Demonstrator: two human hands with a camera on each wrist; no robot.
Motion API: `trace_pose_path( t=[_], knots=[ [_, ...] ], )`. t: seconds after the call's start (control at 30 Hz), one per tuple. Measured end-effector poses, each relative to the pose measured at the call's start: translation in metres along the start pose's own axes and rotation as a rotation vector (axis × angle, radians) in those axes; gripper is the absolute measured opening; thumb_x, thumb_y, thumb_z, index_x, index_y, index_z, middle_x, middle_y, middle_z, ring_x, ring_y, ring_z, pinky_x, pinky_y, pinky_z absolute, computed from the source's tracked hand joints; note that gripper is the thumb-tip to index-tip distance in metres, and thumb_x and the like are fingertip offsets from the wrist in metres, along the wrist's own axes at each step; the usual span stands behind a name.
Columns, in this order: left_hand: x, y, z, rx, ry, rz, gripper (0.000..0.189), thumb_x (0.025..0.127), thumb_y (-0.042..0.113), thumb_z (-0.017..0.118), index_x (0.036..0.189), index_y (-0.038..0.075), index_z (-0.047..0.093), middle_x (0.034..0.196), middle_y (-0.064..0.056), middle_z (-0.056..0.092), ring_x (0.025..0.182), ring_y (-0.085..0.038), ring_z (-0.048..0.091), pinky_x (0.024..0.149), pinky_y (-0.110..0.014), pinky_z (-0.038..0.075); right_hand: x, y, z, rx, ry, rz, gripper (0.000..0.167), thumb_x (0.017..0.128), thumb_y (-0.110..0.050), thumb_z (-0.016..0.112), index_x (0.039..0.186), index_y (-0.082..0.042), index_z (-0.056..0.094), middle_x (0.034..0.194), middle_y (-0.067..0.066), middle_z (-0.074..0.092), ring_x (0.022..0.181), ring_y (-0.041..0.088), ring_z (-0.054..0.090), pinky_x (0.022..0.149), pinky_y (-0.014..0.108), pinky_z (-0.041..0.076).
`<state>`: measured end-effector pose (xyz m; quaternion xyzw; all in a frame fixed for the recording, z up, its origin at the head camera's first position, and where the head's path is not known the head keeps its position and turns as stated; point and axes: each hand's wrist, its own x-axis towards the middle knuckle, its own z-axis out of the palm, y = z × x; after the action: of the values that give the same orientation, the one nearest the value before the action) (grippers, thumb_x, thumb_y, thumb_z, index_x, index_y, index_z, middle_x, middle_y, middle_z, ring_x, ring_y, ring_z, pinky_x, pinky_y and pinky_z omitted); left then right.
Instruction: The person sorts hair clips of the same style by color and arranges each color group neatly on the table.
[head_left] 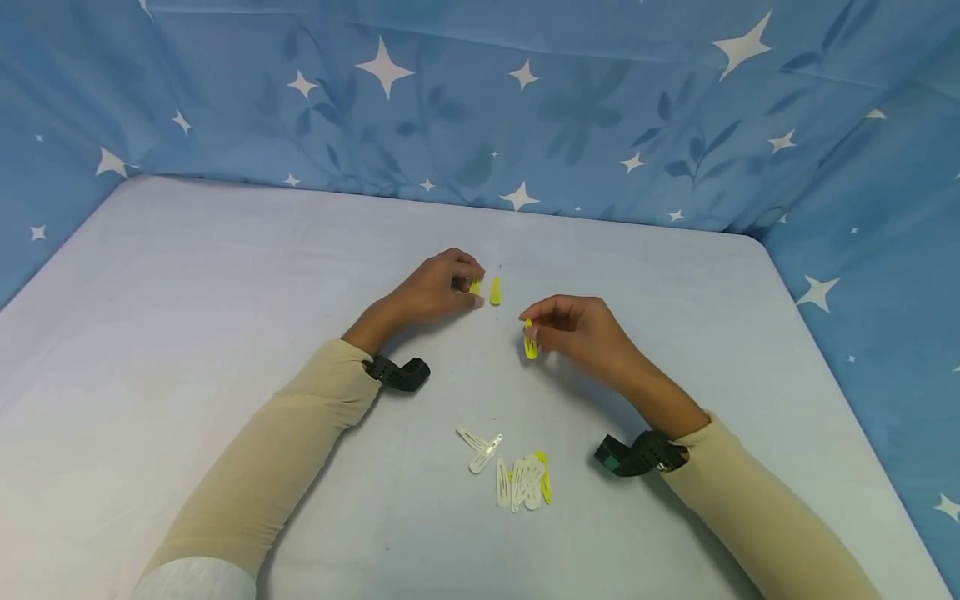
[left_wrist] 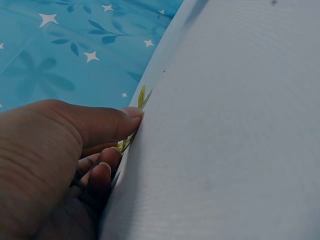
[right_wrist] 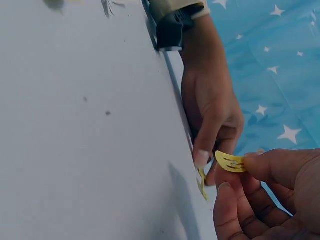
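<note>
My right hand (head_left: pixel 588 333) pinches a yellow snap hair clip (head_left: pixel 531 343) between thumb and fingers, raised over the table. The right wrist view shows that slotted clip (right_wrist: pixel 231 162) sticking out from the fingertips. Farther back on the table, my left hand (head_left: pixel 442 287) has its thumb and fingers around another yellow hair clip (head_left: pixel 475 286), mostly hidden by the fingers. Just right of those fingers, one more yellow hair clip (head_left: pixel 495 291) lies on the table. In the left wrist view the left hand (left_wrist: pixel 75 145) is low at the tabletop, with yellow clip (left_wrist: pixel 141 96) showing past the thumb.
Nearer the body, several white hair clips (head_left: pixel 519 485) lie in an overlapping pile, with a yellow clip (head_left: pixel 544 479) at its right side. Two crossed white clips (head_left: pixel 486 454) lie left of it. A blue star-patterned cloth (head_left: pixel 465 100) borders the white table (head_left: pixel 225 275).
</note>
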<state>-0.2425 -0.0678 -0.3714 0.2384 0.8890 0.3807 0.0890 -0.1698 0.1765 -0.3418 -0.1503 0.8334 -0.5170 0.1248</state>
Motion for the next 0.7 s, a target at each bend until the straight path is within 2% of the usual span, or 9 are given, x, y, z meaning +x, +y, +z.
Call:
trace_pose_path(
  t=[0.33,0.7],
  knots=[
    [0.001,0.001,0.000,-0.004,-0.005,0.005,0.042,0.090,0.014,0.071,0.129,0.001,0.062,0.128,-0.010,0.050,0.100,-0.019,0.054,0.089,-0.033,0.043,0.012,0.007,-0.008,0.098,0.007,-0.004,0.024,0.089,0.000,0.067,0.113,0.006,0.066,0.096,0.012,0.067,0.079,0.020,0.062,0.070,0.031,0.052],
    [0.000,0.003,-0.001,-0.005,-0.006,-0.005,0.042,0.090,0.014,0.071,0.129,0.001,0.061,0.129,-0.010,0.050,0.101,-0.020,0.054,0.089,-0.034,0.043,0.026,0.010,-0.013,0.060,0.068,0.016,0.022,0.091,0.000,0.064,0.112,0.005,0.067,0.098,0.015,0.068,0.078,0.022,0.066,0.071,0.032,0.054]
  ],
)
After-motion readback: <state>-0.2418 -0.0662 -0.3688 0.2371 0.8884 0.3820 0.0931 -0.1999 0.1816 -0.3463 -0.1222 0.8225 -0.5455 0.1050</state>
